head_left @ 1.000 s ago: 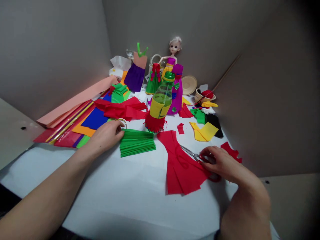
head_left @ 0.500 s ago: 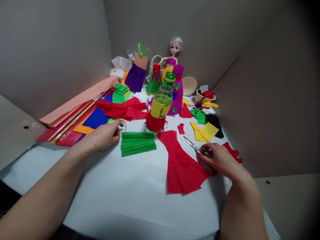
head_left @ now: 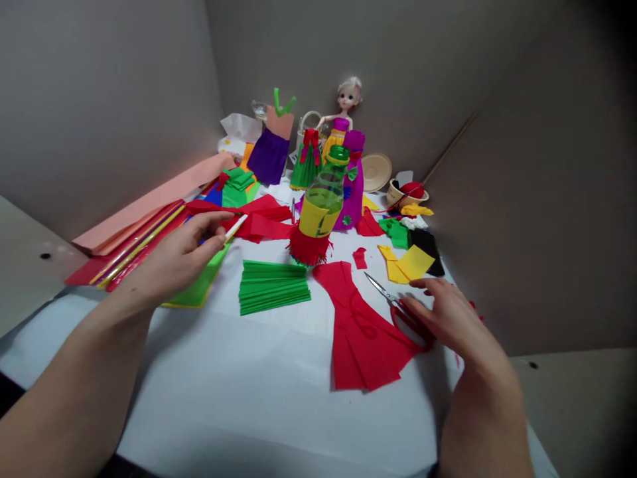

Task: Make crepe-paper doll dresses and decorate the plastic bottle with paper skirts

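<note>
My left hand (head_left: 192,249) is closed on a roll of tape (head_left: 235,228), its white edge turned toward me, raised above the left side of the table. My right hand (head_left: 440,309) hovers over the scissors (head_left: 401,309) with thumb and forefinger apart; whether the thumb touches the handles I cannot tell. The scissors lie with blades pointing away, red handles over the flared edge of a red dress-shaped cutout (head_left: 355,332). Between my hands lies a pleated green paper (head_left: 273,287). Behind it stands a green bottle (head_left: 326,192) wrapped in yellow and red fringe.
Colored sheets and rolled paper (head_left: 139,245) cover the left side, with red strips (head_left: 263,219) nearer the middle. A doll (head_left: 347,109) and small paper dresses (head_left: 271,146) stand at the back. Yellow scraps (head_left: 411,264) and a bowl with red yarn (head_left: 398,194) sit at right.
My left hand has lifted the tape roll up and leftward, turning it edge-on and uncovering a green sheet. My right hand's fingers have loosened from the scissors, which stay in place.
</note>
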The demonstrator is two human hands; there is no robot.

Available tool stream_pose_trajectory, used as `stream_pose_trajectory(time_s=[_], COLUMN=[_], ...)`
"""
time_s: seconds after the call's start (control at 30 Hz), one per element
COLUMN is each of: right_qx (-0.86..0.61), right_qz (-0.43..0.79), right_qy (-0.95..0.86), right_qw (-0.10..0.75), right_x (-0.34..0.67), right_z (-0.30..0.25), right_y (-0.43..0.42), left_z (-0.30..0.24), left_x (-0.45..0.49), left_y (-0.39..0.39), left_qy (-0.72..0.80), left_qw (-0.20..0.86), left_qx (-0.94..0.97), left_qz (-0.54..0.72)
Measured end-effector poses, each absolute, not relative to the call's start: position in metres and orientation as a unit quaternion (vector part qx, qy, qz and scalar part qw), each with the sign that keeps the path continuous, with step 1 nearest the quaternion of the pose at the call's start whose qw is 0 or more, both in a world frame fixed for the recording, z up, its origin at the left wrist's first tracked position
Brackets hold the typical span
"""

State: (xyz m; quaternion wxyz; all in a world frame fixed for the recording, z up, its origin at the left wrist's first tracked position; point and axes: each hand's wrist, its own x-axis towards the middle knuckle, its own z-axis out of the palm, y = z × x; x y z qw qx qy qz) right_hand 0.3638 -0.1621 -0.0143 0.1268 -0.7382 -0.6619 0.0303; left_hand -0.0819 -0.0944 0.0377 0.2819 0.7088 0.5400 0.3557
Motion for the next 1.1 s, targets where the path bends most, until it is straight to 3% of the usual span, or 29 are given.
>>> stream_pose_trajectory(time_s=[0.13,0.27,0.47,0.77,0.93,1.1], right_qx=[-0.757,-0.670,-0.534,-0.533,-0.527,-0.516], right_qz=[0.054,0.208,0.362,0.427,0.466,0.405], right_qy=[-0.594,-0.580,-0.678,-0.634,-0.610,-0.651], right_qw=[0.268,0.414,0.352,0.362,0.365,0.382], right_x=[0.342,0.299,0.245,0.237,0.238,0.234], right_z=[0.003,0.018,0.016,0.006,0.005,0.008], right_y=[-0.164,-0.172,-0.177,-0.173,-0.175,-0.180], left_z=[0.053,0.055,0.032,0.009,0.005,0.001], left_x=[-0.077,-0.050,-0.006,0.009,0.013,0.016], left_y=[-0.119,-0.145,-0.169,-0.173,-0.176,-0.178], left_qy=[0.477,0.406,0.388,0.348,0.339,0.361], left_qw=[0.431,0.499,0.458,0.399,0.415,0.506], left_qx=[0.713,0.736,0.765,0.812,0.807,0.740], left_qz=[0.281,0.212,0.234,0.247,0.248,0.255])
